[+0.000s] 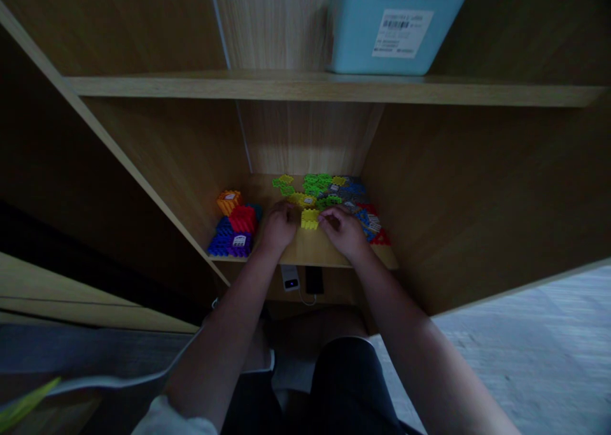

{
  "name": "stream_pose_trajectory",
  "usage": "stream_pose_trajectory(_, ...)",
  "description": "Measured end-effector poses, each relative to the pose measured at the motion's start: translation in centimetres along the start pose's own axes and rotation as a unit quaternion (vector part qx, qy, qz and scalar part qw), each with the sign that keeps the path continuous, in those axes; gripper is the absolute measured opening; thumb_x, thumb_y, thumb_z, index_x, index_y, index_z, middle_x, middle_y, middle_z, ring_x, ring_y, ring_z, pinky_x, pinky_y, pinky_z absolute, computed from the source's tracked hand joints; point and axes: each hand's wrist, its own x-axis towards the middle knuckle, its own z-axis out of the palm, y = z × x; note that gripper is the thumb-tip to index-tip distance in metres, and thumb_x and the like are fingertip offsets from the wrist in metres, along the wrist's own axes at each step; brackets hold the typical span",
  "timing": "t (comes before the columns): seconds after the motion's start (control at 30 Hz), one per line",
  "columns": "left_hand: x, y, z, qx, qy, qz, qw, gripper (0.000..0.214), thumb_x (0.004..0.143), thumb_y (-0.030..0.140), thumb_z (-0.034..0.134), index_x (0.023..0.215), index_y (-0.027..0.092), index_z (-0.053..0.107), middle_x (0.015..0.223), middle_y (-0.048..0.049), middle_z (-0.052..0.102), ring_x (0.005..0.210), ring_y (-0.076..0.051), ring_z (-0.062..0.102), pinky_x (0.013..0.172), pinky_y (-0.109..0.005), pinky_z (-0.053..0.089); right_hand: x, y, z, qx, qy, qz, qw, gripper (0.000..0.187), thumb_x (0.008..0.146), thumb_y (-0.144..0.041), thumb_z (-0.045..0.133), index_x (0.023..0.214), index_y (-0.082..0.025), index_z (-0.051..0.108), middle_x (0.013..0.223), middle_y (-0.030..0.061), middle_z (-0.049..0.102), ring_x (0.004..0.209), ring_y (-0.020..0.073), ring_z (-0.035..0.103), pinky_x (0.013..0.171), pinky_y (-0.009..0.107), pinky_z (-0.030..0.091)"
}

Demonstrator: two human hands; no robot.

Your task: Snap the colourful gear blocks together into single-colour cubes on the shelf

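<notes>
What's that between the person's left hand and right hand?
In the head view, a small yellow toothed block lies between the left hand and the right hand, closer to the right one.

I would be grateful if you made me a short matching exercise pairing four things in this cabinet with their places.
Things
1. Light blue box
2. Yellow block
3. White gadget
4. Red block

Places
A. Between the left hand and the right hand
B. Among the blocks at the left side of the middle shelf
C. On the upper shelf
D. Below the middle shelf

Right pairs: 1-C, 2-A, 3-D, 4-B
</notes>
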Motion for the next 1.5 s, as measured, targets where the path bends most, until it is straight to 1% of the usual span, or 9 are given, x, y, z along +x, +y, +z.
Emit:
stream_pose_trajectory(0.2, 1.2, -0.3, 1.1, 0.117, -0.050, 0.071, 0.989, 0.026, 0.105, 0.020, 0.054, 0.113, 0.017, 0.078, 0.127, -0.0140, 0.080, 0.132, -0.028, 0.069, 0.127, -0.046, 0.048, 0.0, -0.4, -0.2, -0.009, 0.018, 0.000, 1.000, 0.025, 0.109, -0.042, 0.058, 0.093, -0.026, 0.069, 0.096, 0.0074, 0.072, 0.094, 0.0261, 0.069, 0.085, 0.041, 0.056)
stream_pose_trajectory(0.57, 2.1, -0.6, 1.9, 0.208, -0.139, 0.073, 0.965, 0.038, 0.107, 0.022, 0.049, 0.133, 0.009, 0.075, 0.152, -0.0201, 0.068, 0.152, -0.029, 0.055, 0.134, -0.044, 0.037, 0.1, -0.7, -0.4, -0.007, 0.019, 0.001, 1.000, 0.031, 0.110, -0.046, 0.054, 0.090, -0.026, 0.068, 0.096, 0.0069, 0.072, 0.094, 0.0258, 0.069, 0.087, 0.040, 0.054)
stream_pose_trajectory(0.7, 1.8, -0.3, 1.8, 0.181, -0.105, 0.069, 0.975, 0.038, 0.100, 0.019, 0.058, 0.133, 0.012, 0.075, 0.149, -0.0212, 0.069, 0.146, -0.033, 0.059, 0.128, -0.050, 0.044, 0.1, -0.8, -0.4, -0.003, 0.024, 0.004, 1.000, 0.031, 0.110, -0.045, 0.055, 0.089, -0.026, 0.067, 0.094, 0.0065, 0.071, 0.092, 0.0261, 0.068, 0.086, 0.040, 0.055)
stream_pose_trajectory(0.83, 1.3, 0.4, 0.7, 0.125, -0.017, 0.097, 0.987, 0.050, 0.089, 0.008, 0.065, 0.138, 0.017, 0.072, 0.144, -0.0181, 0.071, 0.139, -0.033, 0.062, 0.121, -0.050, 0.051, 0.1, -0.9, -0.5, -0.007, 0.022, 0.002, 1.000, 0.030, 0.110, -0.045, 0.055, 0.089, -0.027, 0.067, 0.094, 0.0067, 0.072, 0.093, 0.0264, 0.069, 0.087, 0.041, 0.056)
stream_pose_trajectory(1.0, -0.2, 1.9, -1.4, 0.077, 0.096, 0.116, 0.986, 0.025, 0.100, 0.013, 0.060, 0.116, 0.022, 0.077, 0.125, -0.0116, 0.077, 0.122, -0.030, 0.067, 0.109, -0.047, 0.055, -0.1, -0.9, -0.5, -0.003, 0.029, 0.006, 1.000, 0.020, 0.108, -0.042, 0.059, 0.103, -0.027, 0.071, 0.102, 0.0073, 0.075, 0.098, 0.0270, 0.070, 0.093, 0.044, 0.058)
stream_pose_trajectory(1.07, -0.8, 2.5, -1.9, 0.070, 0.100, 0.137, 0.983, 0.019, 0.105, 0.018, 0.059, 0.114, 0.022, 0.076, 0.119, -0.0102, 0.078, 0.117, -0.029, 0.069, 0.107, -0.047, 0.054, -0.2, -1.0, -0.5, 0.005, 0.031, 0.006, 0.999, 0.017, 0.106, -0.041, 0.063, 0.113, -0.028, 0.071, 0.110, 0.0080, 0.076, 0.100, 0.0271, 0.071, 0.094, 0.044, 0.059)
stream_pose_trajectory(1.2, -1.8, 3.3, -1.9, 0.064, 0.062, 0.203, 0.975, 0.014, 0.107, 0.024, 0.061, 0.115, 0.023, 0.073, 0.112, -0.0084, 0.079, 0.112, -0.026, 0.071, 0.103, -0.045, 0.055, -0.4, -1.3, -0.7, 0.012, 0.014, -0.014, 1.000, 0.033, 0.104, -0.038, 0.067, 0.136, -0.031, 0.066, 0.122, 0.0087, 0.073, 0.099, 0.0268, 0.070, 0.094, 0.045, 0.060)
stream_pose_trajectory(1.33, -2.3, 3.8, -1.7, 0.044, 0.041, 0.233, 0.971, 0.014, 0.106, 0.026, 0.064, 0.116, 0.024, 0.073, 0.109, -0.0080, 0.079, 0.110, -0.025, 0.071, 0.101, -0.043, 0.055, -0.4, -1.5, -1.0, 0.017, 0.011, -0.046, 0.999, 0.020, 0.106, -0.031, 0.062, 0.123, -0.031, 0.071, 0.117, 0.0085, 0.072, 0.106, 0.0278, 0.070, 0.096, 0.044, 0.059)
stream_pose_trajectory(1.5, -2.0, 3.9, -2.2, -0.009, 0.039, 0.185, 0.982, 0.019, 0.104, 0.028, 0.070, 0.122, 0.024, 0.072, 0.116, -0.0077, 0.079, 0.115, -0.026, 0.069, 0.104, -0.043, 0.056, -0.4, -1.4, -1.0, 0.014, 0.008, -0.036, 0.999, 0.014, 0.106, -0.029, 0.060, 0.113, -0.030, 0.072, 0.112, 0.0074, 0.074, 0.104, 0.0277, 0.070, 0.094, 0.044, 0.059)
